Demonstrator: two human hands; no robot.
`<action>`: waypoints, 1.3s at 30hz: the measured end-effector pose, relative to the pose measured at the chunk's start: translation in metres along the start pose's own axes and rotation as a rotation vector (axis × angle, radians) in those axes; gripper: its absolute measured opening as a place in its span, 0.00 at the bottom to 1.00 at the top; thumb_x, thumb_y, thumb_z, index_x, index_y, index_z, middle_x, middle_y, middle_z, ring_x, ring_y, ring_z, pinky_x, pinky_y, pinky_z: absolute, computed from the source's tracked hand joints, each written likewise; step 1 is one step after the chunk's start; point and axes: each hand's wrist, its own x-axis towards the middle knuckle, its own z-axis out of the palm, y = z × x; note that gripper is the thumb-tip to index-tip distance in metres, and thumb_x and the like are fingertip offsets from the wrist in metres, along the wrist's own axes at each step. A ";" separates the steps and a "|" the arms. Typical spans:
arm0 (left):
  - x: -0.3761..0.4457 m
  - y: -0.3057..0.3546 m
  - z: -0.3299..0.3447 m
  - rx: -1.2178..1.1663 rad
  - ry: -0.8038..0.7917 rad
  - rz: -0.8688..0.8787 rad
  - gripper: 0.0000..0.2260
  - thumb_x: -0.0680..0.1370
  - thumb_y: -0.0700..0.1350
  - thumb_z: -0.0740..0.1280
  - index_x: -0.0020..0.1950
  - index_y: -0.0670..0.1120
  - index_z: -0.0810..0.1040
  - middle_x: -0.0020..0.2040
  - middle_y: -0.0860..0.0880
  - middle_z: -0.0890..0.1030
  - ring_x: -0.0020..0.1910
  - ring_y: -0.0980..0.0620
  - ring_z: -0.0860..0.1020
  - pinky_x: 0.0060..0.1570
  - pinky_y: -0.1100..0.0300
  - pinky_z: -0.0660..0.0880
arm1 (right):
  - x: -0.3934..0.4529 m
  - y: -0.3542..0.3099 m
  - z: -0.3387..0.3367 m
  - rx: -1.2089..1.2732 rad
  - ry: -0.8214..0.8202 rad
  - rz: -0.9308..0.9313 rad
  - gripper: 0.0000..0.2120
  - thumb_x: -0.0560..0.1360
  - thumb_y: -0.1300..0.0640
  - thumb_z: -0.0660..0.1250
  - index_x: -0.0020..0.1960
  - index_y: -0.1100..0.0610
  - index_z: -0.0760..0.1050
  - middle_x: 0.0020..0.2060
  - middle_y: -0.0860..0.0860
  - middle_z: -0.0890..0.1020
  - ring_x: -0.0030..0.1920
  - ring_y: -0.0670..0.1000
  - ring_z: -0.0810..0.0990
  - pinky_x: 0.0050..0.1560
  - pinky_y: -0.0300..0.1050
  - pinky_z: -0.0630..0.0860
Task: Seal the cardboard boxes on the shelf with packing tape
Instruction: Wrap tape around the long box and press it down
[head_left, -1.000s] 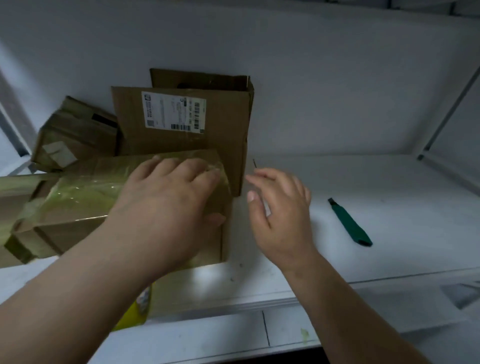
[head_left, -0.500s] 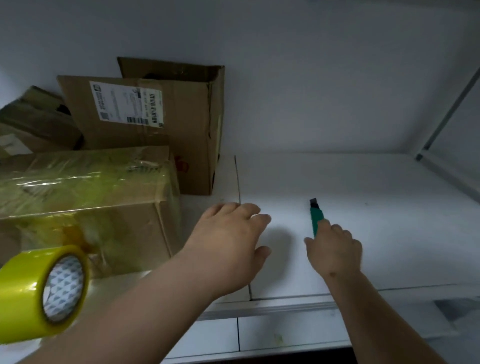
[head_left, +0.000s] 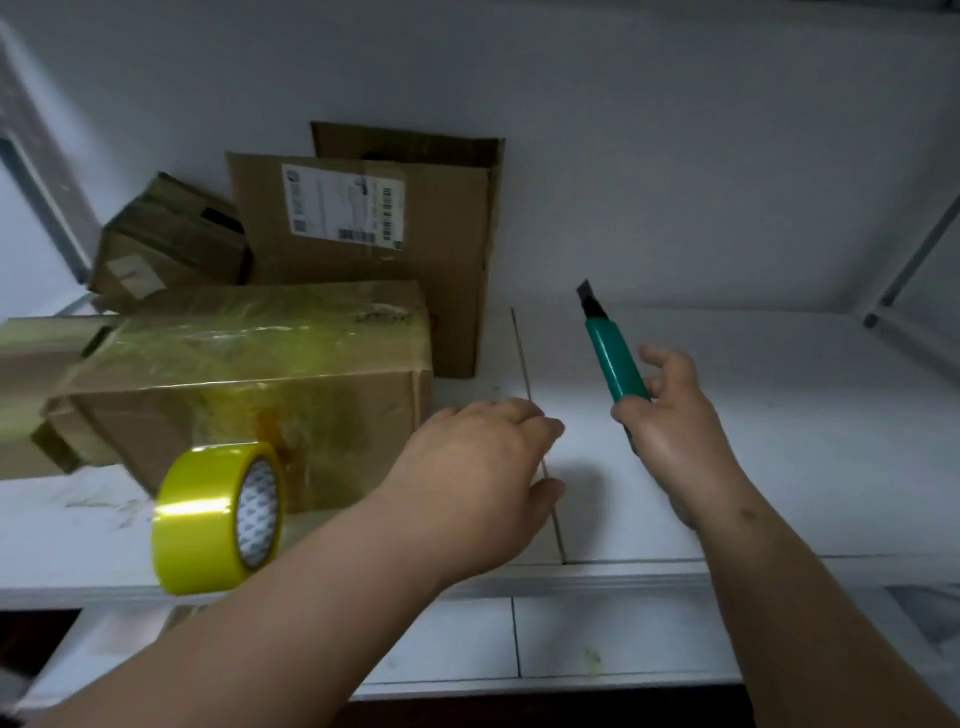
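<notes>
Up comes the green plastic utility knife (head_left: 613, 358): half a second back it lay flat on the white shelf board (head_left: 779, 441) under the right hand (head_left: 670, 431), and now that hand grips the handle's lower end, dark blade tip pointing away and up, outer fingers splayed loose. My read is that the tape gets cut next, so this box's seal looks nearly done.

Left hand (head_left: 483, 467) hovers palm down, fingers relaxed and holding nothing, just left of the knife hand. Further left of it, a glossy roll of yellow packing tape (head_left: 218, 519) with a white patterned core hangs at the shelf's front edge, seemingly by its strip, below the long brown cardboard box (head_left: 249, 384), whose top shines with wrinkled tape. Behind stand a taller open-flapped labelled carton (head_left: 374, 249) and a small crumpled box (head_left: 166, 239), matte and untaped as far as I can tell.
</notes>
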 end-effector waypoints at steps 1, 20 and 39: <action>-0.013 -0.005 -0.006 -0.017 0.036 -0.002 0.22 0.81 0.59 0.57 0.75 0.56 0.64 0.71 0.56 0.70 0.66 0.51 0.71 0.62 0.52 0.72 | -0.011 -0.018 0.007 0.055 -0.014 -0.061 0.27 0.78 0.57 0.66 0.73 0.46 0.60 0.56 0.49 0.75 0.50 0.47 0.76 0.49 0.43 0.69; -0.185 -0.189 -0.013 -1.306 0.202 -0.901 0.18 0.78 0.57 0.67 0.65 0.51 0.73 0.51 0.48 0.79 0.49 0.47 0.82 0.47 0.53 0.78 | -0.109 -0.132 0.135 -0.484 -0.451 -0.456 0.19 0.81 0.50 0.61 0.71 0.43 0.70 0.55 0.42 0.76 0.53 0.44 0.75 0.52 0.40 0.72; -0.142 -0.180 -0.001 -1.595 0.135 -0.831 0.10 0.79 0.42 0.66 0.59 0.50 0.75 0.47 0.44 0.79 0.42 0.42 0.78 0.42 0.51 0.77 | -0.078 -0.144 0.127 -0.775 -0.543 -0.593 0.19 0.81 0.45 0.55 0.72 0.36 0.65 0.51 0.39 0.74 0.49 0.42 0.74 0.52 0.44 0.73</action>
